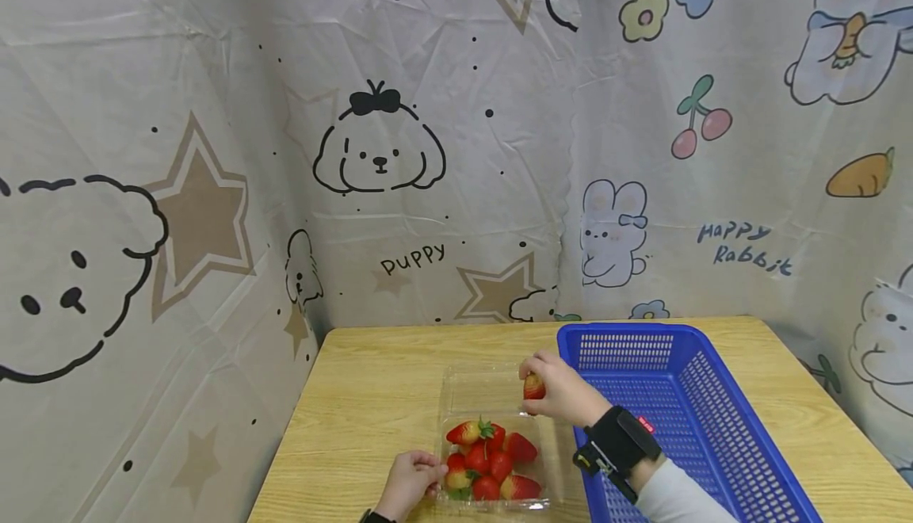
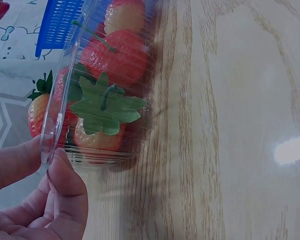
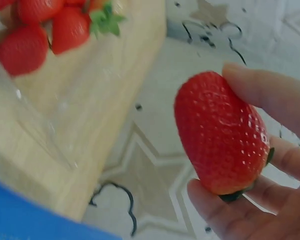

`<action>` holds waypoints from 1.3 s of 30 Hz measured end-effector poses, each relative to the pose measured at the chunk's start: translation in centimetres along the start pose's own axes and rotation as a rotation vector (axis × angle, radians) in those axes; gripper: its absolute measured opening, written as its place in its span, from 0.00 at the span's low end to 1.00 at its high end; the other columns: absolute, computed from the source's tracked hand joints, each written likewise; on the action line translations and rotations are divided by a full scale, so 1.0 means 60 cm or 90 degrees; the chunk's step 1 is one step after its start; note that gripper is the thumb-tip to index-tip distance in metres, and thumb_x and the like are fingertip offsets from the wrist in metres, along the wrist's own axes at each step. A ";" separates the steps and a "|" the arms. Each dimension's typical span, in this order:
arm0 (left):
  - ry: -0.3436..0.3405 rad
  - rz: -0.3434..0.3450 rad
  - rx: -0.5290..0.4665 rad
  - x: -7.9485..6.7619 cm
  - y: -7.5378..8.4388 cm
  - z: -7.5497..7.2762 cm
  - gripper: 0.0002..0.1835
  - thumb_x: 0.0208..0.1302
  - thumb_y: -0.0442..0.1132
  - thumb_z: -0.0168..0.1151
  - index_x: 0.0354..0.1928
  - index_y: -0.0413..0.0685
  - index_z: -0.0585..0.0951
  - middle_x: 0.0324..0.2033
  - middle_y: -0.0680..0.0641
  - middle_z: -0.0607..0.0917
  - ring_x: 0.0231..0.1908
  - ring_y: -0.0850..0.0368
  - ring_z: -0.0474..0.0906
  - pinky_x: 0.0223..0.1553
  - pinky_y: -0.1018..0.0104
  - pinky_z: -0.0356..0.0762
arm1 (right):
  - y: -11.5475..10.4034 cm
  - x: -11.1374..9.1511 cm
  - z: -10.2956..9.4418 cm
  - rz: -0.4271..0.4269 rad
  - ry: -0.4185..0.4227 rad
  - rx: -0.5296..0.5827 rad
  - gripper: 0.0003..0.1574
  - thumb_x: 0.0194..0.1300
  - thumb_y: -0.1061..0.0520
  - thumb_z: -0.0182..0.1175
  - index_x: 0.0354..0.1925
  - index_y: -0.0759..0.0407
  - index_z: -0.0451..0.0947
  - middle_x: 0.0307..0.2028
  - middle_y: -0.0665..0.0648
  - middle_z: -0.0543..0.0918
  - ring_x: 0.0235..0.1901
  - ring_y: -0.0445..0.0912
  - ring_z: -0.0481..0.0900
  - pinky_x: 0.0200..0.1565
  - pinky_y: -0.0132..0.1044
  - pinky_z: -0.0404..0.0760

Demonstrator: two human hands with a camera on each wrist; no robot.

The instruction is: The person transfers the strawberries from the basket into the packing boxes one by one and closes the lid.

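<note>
A strawberry (image 3: 221, 132) is held between the thumb and fingers of my right hand (image 1: 567, 391), raised over the open lid side of a clear plastic box. Green leaves show at its lower end in the right wrist view. My left hand (image 1: 411, 482) pinches the near left rim of the clear plastic box (image 2: 60, 95) between thumb and fingers. Inside the box lie several more red strawberries (image 1: 487, 460), some pale yellow at one end and some with green leaves. The box's transparent lid (image 1: 479, 391) is folded back away from me on the table.
Right of the box stands a large blue plastic basket (image 1: 681, 396) with perforated walls and a small red label (image 1: 645, 425) by the wrist. Both sit on a wooden table (image 1: 357, 396). Printed cloth (image 1: 399, 269) hangs behind and at the sides.
</note>
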State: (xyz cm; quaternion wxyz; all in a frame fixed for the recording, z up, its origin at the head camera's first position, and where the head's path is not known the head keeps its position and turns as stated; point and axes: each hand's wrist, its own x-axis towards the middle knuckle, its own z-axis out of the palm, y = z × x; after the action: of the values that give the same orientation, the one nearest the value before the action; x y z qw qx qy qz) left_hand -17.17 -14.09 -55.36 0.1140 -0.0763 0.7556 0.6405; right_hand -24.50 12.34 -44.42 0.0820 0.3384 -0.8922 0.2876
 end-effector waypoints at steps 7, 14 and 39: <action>-0.003 0.009 -0.003 -0.002 -0.003 -0.001 0.06 0.56 0.27 0.60 0.31 0.29 0.75 0.17 0.53 0.75 0.16 0.65 0.70 0.20 0.72 0.73 | -0.013 0.007 0.045 -0.012 -0.162 -0.012 0.21 0.43 0.59 0.72 0.32 0.60 0.71 0.30 0.51 0.65 0.26 0.40 0.64 0.25 0.29 0.68; -0.003 0.004 -0.001 -0.002 -0.002 0.000 0.05 0.56 0.27 0.60 0.31 0.30 0.75 0.17 0.53 0.75 0.16 0.65 0.70 0.20 0.72 0.73 | -0.013 0.008 0.095 0.027 -0.264 -0.025 0.22 0.37 0.57 0.75 0.28 0.58 0.72 0.27 0.49 0.68 0.24 0.38 0.66 0.26 0.28 0.67; 0.008 -0.010 0.005 0.000 0.002 0.002 0.05 0.56 0.28 0.60 0.31 0.31 0.75 0.17 0.52 0.75 0.16 0.65 0.71 0.20 0.71 0.73 | 0.016 -0.016 0.169 0.040 -0.256 -0.131 0.25 0.28 0.54 0.77 0.20 0.54 0.69 0.23 0.47 0.66 0.23 0.39 0.65 0.25 0.29 0.67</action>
State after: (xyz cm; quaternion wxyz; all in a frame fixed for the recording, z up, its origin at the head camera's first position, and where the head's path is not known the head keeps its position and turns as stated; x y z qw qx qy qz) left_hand -17.21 -13.97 -55.27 0.1144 -0.0860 0.7585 0.6358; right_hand -23.91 7.67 -53.50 -0.0726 0.3505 -0.9255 0.1239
